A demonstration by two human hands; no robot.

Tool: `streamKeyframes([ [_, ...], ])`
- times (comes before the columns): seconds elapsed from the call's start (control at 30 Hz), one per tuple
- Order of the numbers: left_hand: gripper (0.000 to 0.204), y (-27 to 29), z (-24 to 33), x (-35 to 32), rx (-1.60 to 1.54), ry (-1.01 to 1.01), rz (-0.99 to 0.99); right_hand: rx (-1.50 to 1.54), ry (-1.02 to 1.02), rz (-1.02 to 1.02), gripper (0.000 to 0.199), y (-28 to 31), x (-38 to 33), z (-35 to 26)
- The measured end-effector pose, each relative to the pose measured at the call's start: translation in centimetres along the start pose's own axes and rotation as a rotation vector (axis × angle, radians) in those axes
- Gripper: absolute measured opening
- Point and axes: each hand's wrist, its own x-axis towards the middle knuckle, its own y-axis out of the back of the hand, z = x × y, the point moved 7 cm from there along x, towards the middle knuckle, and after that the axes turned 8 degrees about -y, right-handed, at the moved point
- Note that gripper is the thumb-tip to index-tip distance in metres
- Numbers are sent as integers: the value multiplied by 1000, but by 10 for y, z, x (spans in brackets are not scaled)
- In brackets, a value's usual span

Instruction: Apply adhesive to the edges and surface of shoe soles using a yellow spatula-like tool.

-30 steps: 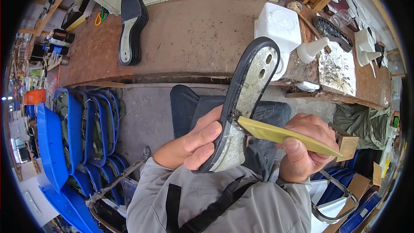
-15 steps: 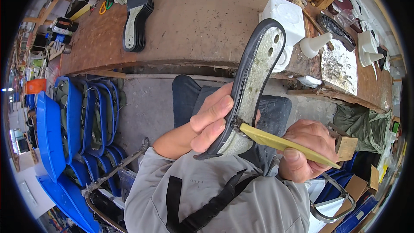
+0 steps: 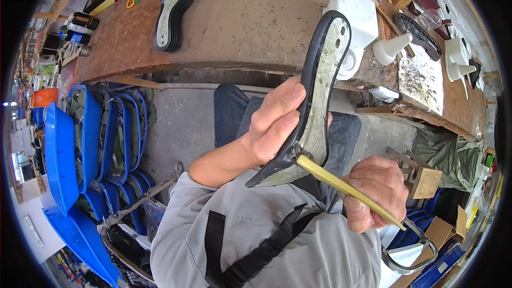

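Note:
My left hand point(image 3: 276, 121) is closed around the side of a black-edged shoe sole point(image 3: 320, 90). The sole is tilted, its pale speckled inner face toward me and two holes at its far end. In my right hand point(image 3: 377, 192) is a flat brush with a yellow handle point(image 3: 333, 180), pinched between thumb and fingers. Its dark bristles touch the sole near the heel end, by the black rim. Beyond, on the bench, lies a stack of similar soles point(image 3: 172, 13).
The brown workbench point(image 3: 240, 21) spans the far side. A white container point(image 3: 358, 16), a white cone-shaped nozzle point(image 3: 392, 48) and a dark sole point(image 3: 418, 34) are at its right. Blue trays point(image 3: 58, 154) stand at left; a wooden stool point(image 3: 425, 182) is at right.
The sole has turned more upright and edge-on, its heel end swinging toward me. My left hand has moved up and right with it. The brush has tilted more steeply, still at the heel area.

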Motion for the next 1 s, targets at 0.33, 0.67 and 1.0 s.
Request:
streamKeyframes([
  [0.33, 70, -5, 3, -2, 127, 101, -64, -8, 28, 43, 14, 4, -6, -6],
  [0.67, 70, -3, 5, -3, 162, 120, -83, 83, -46, 137, 17, 2, -12, -2],
  [1.0, 71, 7, 4, 2, 214, 74, -95, -129, 111, 109, 14, -4, -3, -19],
])
